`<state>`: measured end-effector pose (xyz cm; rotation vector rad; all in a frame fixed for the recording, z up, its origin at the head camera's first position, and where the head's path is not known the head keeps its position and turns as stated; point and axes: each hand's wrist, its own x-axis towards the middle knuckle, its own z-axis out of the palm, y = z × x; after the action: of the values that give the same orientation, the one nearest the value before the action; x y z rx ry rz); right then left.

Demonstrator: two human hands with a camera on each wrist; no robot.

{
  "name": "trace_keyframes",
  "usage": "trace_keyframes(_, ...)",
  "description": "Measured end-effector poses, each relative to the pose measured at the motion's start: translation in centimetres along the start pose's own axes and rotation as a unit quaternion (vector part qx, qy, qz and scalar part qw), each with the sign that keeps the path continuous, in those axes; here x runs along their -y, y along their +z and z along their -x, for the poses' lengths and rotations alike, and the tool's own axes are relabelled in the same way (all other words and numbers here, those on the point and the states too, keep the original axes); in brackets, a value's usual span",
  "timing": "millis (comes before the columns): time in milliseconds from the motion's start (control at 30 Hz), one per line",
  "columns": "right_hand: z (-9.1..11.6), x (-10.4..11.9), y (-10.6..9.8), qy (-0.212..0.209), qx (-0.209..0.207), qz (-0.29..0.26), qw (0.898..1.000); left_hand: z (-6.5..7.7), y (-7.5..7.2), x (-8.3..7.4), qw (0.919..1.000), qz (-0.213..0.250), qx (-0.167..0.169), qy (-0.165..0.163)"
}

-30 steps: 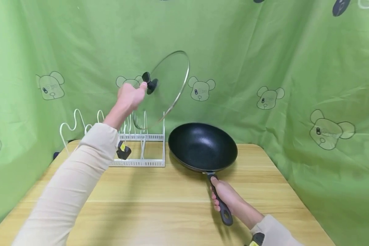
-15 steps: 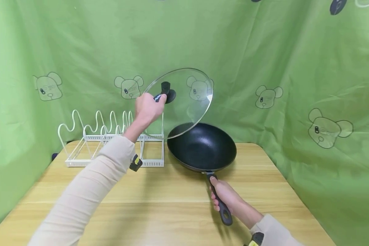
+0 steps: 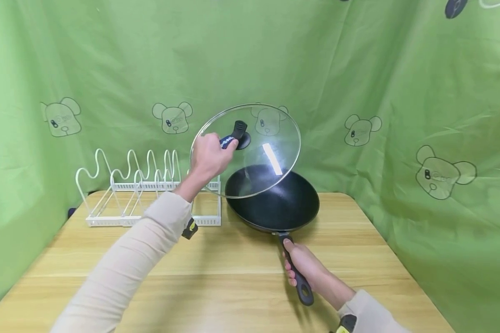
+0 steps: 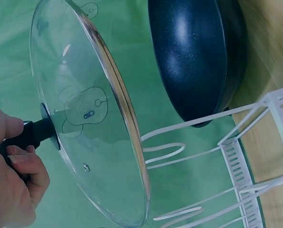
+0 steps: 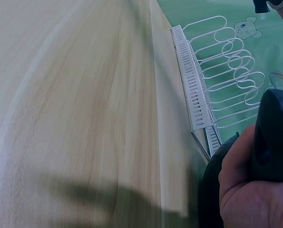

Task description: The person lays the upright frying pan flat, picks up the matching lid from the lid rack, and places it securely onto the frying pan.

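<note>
A round glass lid (image 3: 271, 120) with a metal rim is held up, tilted, by my left hand (image 3: 211, 156), whose fingers curl round its black knob (image 3: 240, 134). In the head view the lid's lower edge overlaps the far left part of a black frying pan (image 3: 281, 203). That deep pan sits on the table with its handle toward me. My right hand (image 3: 304, 263) grips the pan's handle (image 3: 303, 289), thumb along the top. The left wrist view shows the lid (image 4: 98, 123) apart from the pan (image 4: 193, 52).
A white wire rack (image 3: 108, 222) with several looped dividers stands on the wooden table (image 3: 250, 286), left of the pan. The left forearm passes in front of the rack. A green curtain (image 3: 316, 60) with bear faces hangs behind and at both sides.
My left hand has carried the lid right and down, from above the rack toward the pan, and the lid's face has turned more toward me. My right hand and the pan stay put.
</note>
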<state>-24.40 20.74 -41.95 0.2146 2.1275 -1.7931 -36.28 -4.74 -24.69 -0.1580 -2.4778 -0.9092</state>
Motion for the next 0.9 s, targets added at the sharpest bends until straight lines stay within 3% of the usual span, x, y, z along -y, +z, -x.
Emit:
trace_keyframes(167,0.1,0.1,0.0,0.001,-0.003,-0.001,1.0,0.5,0.9,-0.3,0.9998,0.012,0.003,0.015)
trace_keyframes(400,0.1,0.3,0.0,0.002,-0.008,-0.004,1.0,1.6,2.5,-0.6,0.9977,-0.007,-0.009,0.067)
trace_keyframes(667,0.1,0.4,0.1,0.001,-0.008,-0.004,1.0,2.6,4.8,-1.2,0.9967,-0.006,-0.013,0.08)
trace_keyframes(900,0.1,0.3,0.3,-0.003,-0.004,-0.008,1.0,3.2,5.9,-1.5,0.9939,-0.025,-0.001,0.107)
